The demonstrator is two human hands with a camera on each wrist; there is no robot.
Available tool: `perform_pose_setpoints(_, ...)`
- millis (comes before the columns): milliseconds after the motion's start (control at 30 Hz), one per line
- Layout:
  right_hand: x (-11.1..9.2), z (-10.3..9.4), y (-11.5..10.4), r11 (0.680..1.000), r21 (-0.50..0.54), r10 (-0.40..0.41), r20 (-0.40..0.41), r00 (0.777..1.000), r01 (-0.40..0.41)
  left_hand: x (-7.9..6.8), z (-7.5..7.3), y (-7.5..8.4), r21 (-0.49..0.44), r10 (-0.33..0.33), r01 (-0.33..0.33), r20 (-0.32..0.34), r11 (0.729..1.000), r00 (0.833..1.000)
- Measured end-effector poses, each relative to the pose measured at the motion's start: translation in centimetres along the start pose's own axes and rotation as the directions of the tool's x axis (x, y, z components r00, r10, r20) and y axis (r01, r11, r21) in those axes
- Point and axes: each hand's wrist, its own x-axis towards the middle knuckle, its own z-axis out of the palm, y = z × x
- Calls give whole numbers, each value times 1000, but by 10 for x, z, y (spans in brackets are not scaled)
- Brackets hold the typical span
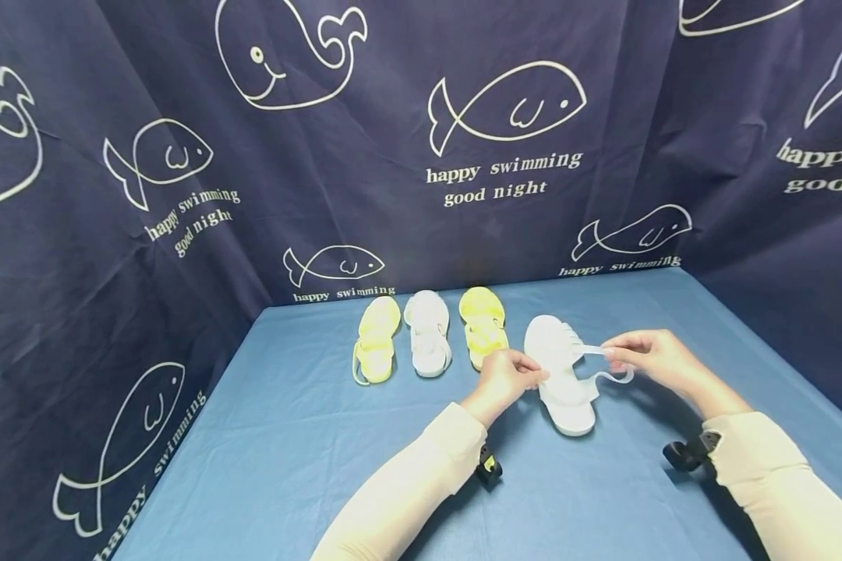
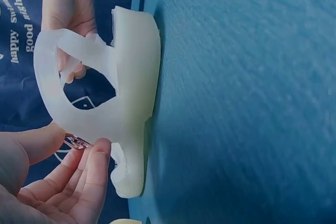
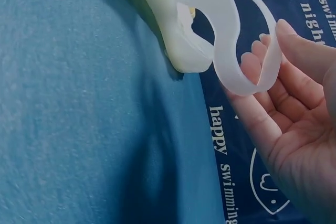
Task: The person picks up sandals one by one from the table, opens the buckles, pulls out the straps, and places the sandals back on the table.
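Observation:
A white sandal (image 1: 567,393) lies on the blue table, its toe end toward the far side. At its left side, my left hand (image 1: 503,379) pinches a small metallic buckle (image 2: 77,141) on the sandal's upper between thumb and fingers. On the other side, my right hand (image 1: 651,357) holds the loose ankle strap (image 3: 271,66) between thumb and fingers, drawn out to the right. The strap bends into a loop beside the sandal in the right wrist view. In the left wrist view the sandal's sole (image 2: 137,66) stands along the table surface.
Left of the held sandal are a yellow sandal (image 1: 484,319), another white sandal (image 1: 428,331) and a second yellow sandal (image 1: 379,335), in a row near the table's back edge. Dark blue printed curtains (image 1: 407,218) hang behind and beside the blue table (image 1: 267,452).

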Motion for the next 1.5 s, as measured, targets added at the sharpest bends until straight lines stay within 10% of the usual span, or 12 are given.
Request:
perform_pose_setpoints(633, 20, 9, -20, 990, -133, -76, -217, 973, 48, -6, -4, -1, 77, -51, 51, 1, 996, 999)
perform_pose_setpoints(1500, 62, 45, -43, 978, -203, 28, -119, 993, -52, -19, 1, 12, -207, -332, 347, 106, 915, 937)
